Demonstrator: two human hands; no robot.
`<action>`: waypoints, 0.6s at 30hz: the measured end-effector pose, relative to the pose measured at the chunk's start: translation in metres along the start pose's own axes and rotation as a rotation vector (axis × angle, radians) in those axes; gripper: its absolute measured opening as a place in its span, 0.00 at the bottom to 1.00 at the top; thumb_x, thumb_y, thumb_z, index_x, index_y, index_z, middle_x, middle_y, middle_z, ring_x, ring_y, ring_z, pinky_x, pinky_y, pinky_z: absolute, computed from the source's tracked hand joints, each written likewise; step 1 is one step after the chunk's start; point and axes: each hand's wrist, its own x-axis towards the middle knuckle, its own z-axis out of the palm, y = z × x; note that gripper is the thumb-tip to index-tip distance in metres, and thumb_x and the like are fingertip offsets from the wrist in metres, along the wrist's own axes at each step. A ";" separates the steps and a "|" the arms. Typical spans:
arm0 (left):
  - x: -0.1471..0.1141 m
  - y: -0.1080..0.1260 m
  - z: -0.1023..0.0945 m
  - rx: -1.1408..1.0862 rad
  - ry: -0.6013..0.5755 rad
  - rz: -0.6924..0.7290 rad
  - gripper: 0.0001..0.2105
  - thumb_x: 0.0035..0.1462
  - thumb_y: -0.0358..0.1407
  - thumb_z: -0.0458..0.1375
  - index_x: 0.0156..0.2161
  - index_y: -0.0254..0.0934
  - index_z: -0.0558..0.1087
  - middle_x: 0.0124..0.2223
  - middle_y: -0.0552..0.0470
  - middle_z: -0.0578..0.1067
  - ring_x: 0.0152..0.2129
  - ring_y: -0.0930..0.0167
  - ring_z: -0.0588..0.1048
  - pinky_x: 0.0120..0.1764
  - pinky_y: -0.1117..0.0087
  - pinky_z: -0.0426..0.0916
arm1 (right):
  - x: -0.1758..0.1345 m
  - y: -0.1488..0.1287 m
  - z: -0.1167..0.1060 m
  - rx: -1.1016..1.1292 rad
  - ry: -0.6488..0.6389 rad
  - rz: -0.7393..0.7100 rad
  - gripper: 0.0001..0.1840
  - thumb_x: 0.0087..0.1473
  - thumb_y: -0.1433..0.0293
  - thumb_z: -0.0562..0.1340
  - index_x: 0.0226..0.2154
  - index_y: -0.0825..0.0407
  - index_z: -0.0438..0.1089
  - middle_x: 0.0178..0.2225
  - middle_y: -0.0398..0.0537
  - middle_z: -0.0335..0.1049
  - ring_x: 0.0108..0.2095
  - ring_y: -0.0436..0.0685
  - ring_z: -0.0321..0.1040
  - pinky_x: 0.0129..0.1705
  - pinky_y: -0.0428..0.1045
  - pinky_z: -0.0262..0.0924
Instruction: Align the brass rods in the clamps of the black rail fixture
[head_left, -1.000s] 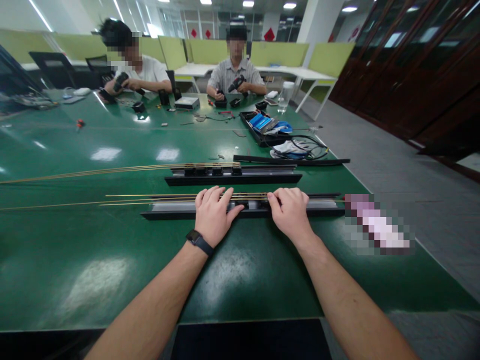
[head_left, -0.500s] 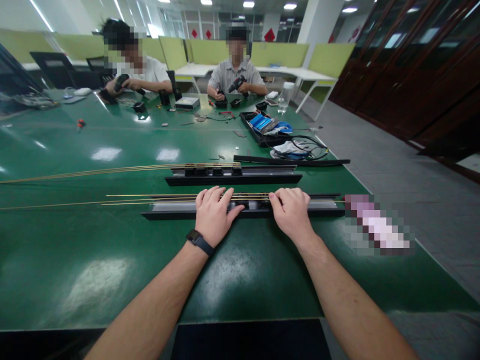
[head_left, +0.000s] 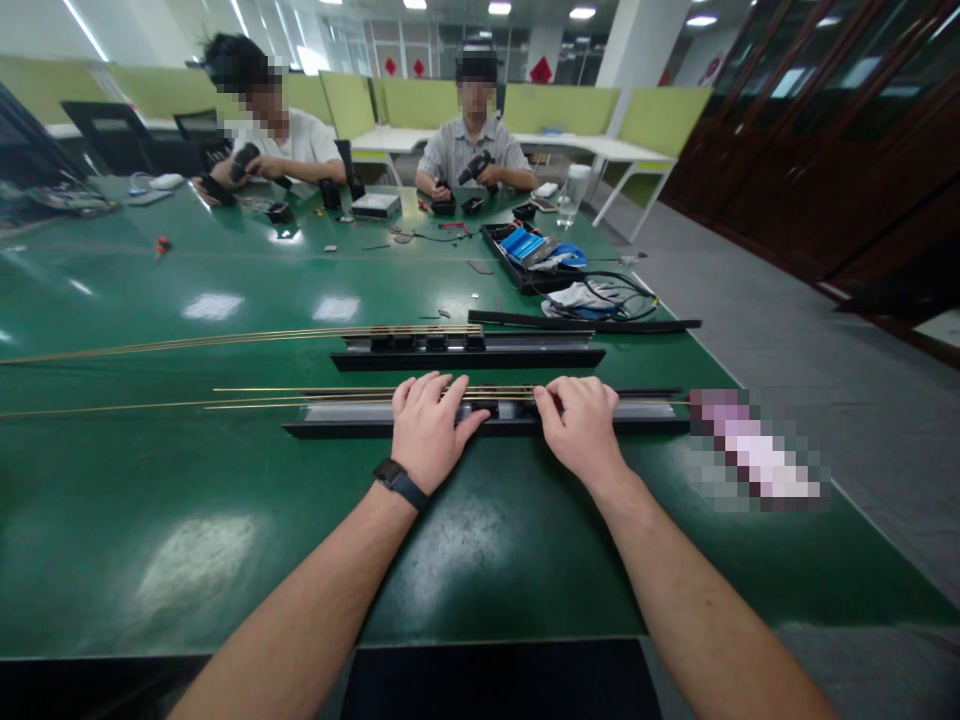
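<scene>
In front of me a long black and silver metal channel lies crosswise on the table. Several thin brass rods run along it and stick out past its left end. My left hand rests over the middle of the channel, palm down, fingers on the rods and thumb stretched apart. A dark block shows inside the channel by that thumb. To the right, my right hand has curled fingers, with thumb and forefinger pinching the rods above the channel. The fingertips hide part of the rods.
Behind lies a second channel with black blocks and brass rods on it. Farther back are a black strip, gloves with cables and a black tray. Two people with power drills sit across the green table.
My right hand has slid slightly left along the rods, closer to my left hand. The left hand and the channel stay in place.
</scene>
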 end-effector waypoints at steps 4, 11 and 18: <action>0.000 0.000 0.000 0.010 -0.010 -0.001 0.23 0.64 0.50 0.61 0.58 0.41 0.75 0.57 0.42 0.78 0.59 0.55 0.72 0.63 0.49 0.58 | 0.000 0.000 0.001 -0.004 -0.004 0.005 0.15 0.68 0.60 0.56 0.30 0.48 0.66 0.32 0.46 0.73 0.40 0.59 0.62 0.47 0.56 0.46; 0.000 -0.001 -0.001 0.010 -0.013 0.002 0.23 0.64 0.51 0.60 0.59 0.41 0.74 0.57 0.42 0.78 0.59 0.55 0.71 0.63 0.50 0.57 | 0.000 0.002 0.000 -0.003 -0.006 0.002 0.16 0.68 0.61 0.54 0.29 0.48 0.65 0.31 0.47 0.73 0.40 0.60 0.62 0.47 0.56 0.46; -0.001 -0.002 0.001 -0.001 -0.011 0.000 0.23 0.64 0.50 0.60 0.59 0.42 0.74 0.57 0.42 0.78 0.59 0.55 0.71 0.63 0.49 0.57 | 0.001 0.003 -0.001 0.004 -0.014 0.007 0.17 0.68 0.61 0.54 0.30 0.48 0.66 0.31 0.47 0.73 0.40 0.60 0.62 0.47 0.56 0.46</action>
